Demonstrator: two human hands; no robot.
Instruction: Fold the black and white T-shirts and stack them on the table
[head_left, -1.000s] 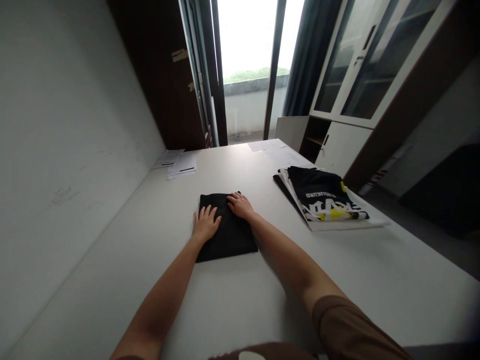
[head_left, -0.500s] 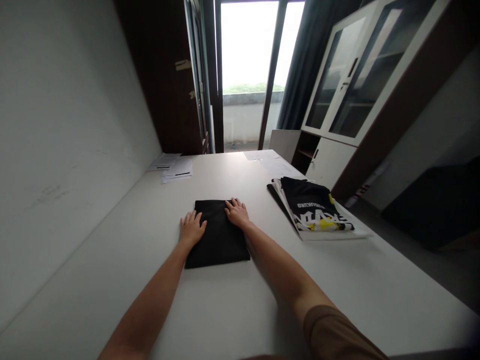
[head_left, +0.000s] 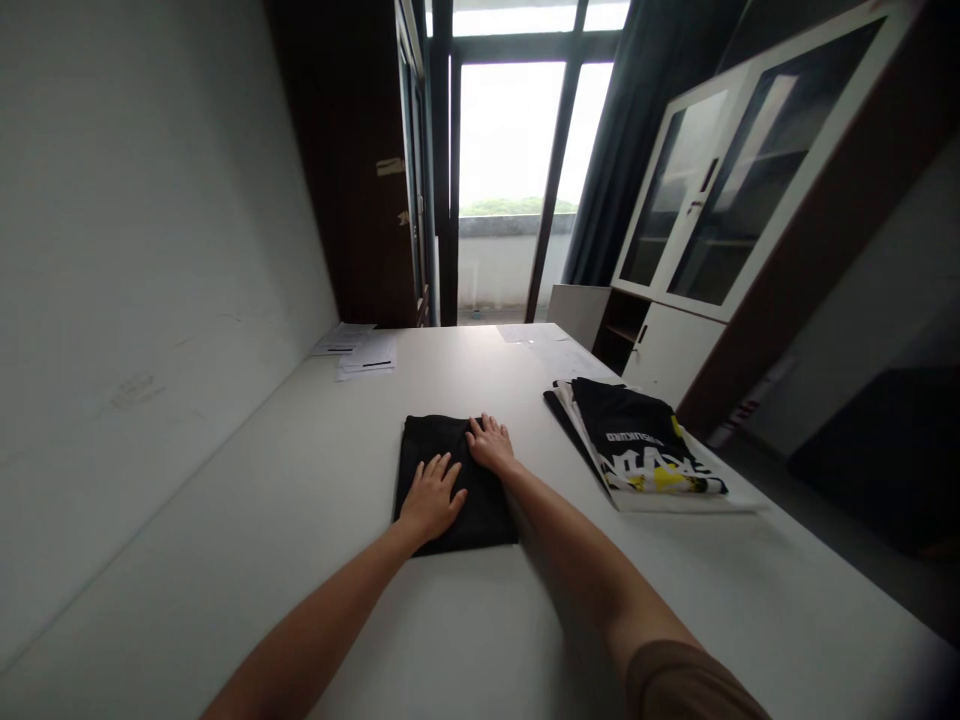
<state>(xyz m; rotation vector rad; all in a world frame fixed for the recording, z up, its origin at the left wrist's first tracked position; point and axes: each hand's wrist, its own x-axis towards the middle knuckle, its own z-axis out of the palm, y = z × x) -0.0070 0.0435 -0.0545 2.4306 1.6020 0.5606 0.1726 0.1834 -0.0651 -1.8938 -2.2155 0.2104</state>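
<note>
A black garment (head_left: 484, 510), folded into a flat rectangle, lies on the white table in front of me. Its exact kind does not show. My left hand (head_left: 433, 497) rests flat on its left half, fingers spread and pointing away from me. On the far right corner of the fold lies my right hand (head_left: 491, 443), its fingers stretched out over the cloth. To the right sits a pile of folded T-shirts (head_left: 637, 435), the top one black with white and yellow print; neither hand touches it.
Sheets of paper (head_left: 367, 353) lie at the table's far left, by the wall. More papers (head_left: 555, 355) are at the far right end. A white cabinet (head_left: 675, 200) with glass doors stands beyond the table's right edge. The table (head_left: 225, 540) meets the wall on the left.
My left hand has moved from the left edge of the garment inward onto its top. The right hand stays near the far right corner. The camera view has tilted up slightly.
</note>
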